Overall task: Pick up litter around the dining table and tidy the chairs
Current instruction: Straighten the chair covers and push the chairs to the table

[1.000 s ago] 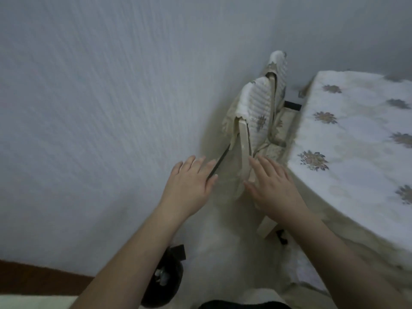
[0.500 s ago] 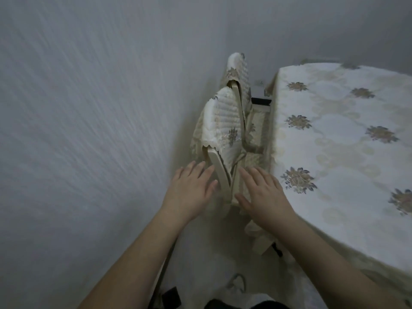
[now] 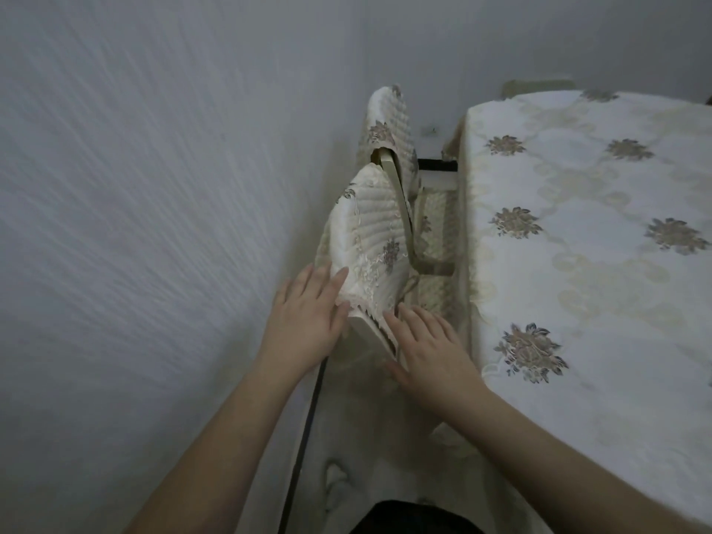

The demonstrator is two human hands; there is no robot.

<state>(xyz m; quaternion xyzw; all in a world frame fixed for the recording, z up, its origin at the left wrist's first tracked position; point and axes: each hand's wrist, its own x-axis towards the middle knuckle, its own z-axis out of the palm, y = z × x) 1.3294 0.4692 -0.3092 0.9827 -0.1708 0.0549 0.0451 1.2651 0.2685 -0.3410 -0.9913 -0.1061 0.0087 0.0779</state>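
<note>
We've got both hands on the near chair (image 3: 379, 240): left hand (image 3: 304, 321) with fingers straight and spread, flat against the left side of its quilted back cover, right hand (image 3: 431, 350) likewise flat-fingered on the right side by the frame's lower edge. The chair sits squeezed between the wall (image 3: 154, 186) on the left and the desk (image 3: 597, 264) on the right, with a second chair (image 3: 389, 125) just beyond it. A dark cord (image 3: 304, 437) runs down along the wall at the near left.

The near chair (image 3: 371, 240) stands between the left hand (image 3: 306, 321) and right hand (image 3: 431, 352), a second chair (image 3: 389, 125) beyond it, the wall (image 3: 154, 186) left of both hands, the table (image 3: 597, 264) to their right.
</note>
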